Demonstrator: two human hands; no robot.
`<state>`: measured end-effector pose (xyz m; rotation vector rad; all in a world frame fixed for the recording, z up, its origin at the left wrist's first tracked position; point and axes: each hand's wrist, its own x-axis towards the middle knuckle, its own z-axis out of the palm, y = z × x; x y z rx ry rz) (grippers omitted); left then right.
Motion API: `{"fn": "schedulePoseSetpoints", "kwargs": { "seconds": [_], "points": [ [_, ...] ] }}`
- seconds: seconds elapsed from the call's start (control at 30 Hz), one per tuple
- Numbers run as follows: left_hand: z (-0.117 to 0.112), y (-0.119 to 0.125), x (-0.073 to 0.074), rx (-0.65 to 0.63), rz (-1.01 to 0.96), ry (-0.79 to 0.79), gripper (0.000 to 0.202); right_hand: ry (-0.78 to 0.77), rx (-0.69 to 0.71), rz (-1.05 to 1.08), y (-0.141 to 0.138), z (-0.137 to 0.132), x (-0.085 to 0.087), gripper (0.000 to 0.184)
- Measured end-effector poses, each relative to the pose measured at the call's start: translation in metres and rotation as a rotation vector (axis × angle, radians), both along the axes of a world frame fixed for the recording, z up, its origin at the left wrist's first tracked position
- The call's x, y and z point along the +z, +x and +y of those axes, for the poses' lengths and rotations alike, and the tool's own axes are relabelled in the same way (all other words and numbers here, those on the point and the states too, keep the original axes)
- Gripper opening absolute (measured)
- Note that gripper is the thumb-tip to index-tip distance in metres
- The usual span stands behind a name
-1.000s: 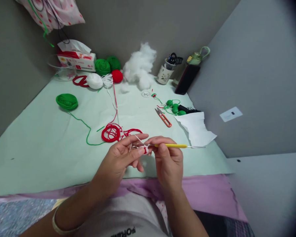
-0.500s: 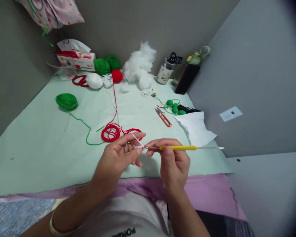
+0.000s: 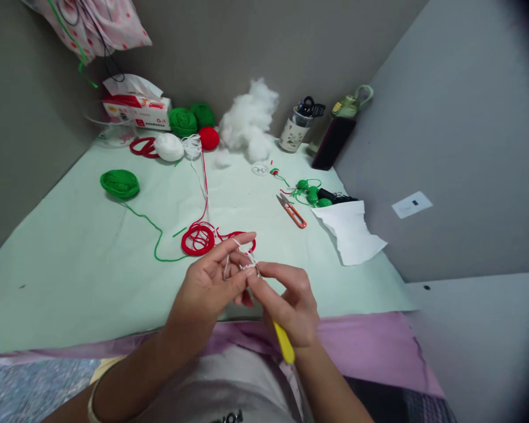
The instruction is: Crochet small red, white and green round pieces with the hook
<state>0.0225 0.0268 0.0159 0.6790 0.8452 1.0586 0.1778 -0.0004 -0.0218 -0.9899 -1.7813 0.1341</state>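
My left hand [image 3: 211, 282] pinches a tiny white crochet piece [image 3: 248, 266], and white yarn runs over its raised forefinger. My right hand [image 3: 288, 299] is closed on a yellow-handled crochet hook [image 3: 283, 342]. The handle points down toward my body, and the hook's tip meets the piece between the two hands. A loose coil of red yarn [image 3: 198, 238] lies on the pale green table [image 3: 70, 258] just beyond my fingers. A red strand and a white strand run from there back to the balls at the far edge.
Far edge: tissue box [image 3: 136, 108], green yarn balls [image 3: 183, 120], a red ball [image 3: 208, 137], a white ball [image 3: 168, 146], stuffing [image 3: 249, 120], a cup of tools [image 3: 296, 126]. A green ball [image 3: 119, 183] lies left. Orange snips [image 3: 292, 210], small green pieces [image 3: 312, 192] and white paper [image 3: 350, 230] lie right.
My right hand has turned the hook: its yellow handle pointed right along the table, and now points down toward me. The left hand has kept its place with the piece.
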Motion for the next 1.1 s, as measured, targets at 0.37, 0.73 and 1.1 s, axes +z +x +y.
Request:
{"fn": "schedulePoseSetpoints", "kwargs": {
  "seconds": [0.37, 0.73, 1.1],
  "points": [
    [0.007, -0.007, -0.006, -0.155, -0.066, -0.042, 0.038, -0.336, 0.164, 0.723, -0.007, 0.013, 0.012, 0.019],
    [0.009, -0.001, -0.005, -0.112, -0.203, -0.194, 0.030, -0.078, -0.031, 0.154, 0.000, 0.003, 0.007, 0.039],
    [0.005, 0.002, -0.008, -0.081, -0.060, -0.044, 0.027, -0.459, 0.149, 0.781, -0.005, 0.016, 0.006, 0.017]
  ]
}}
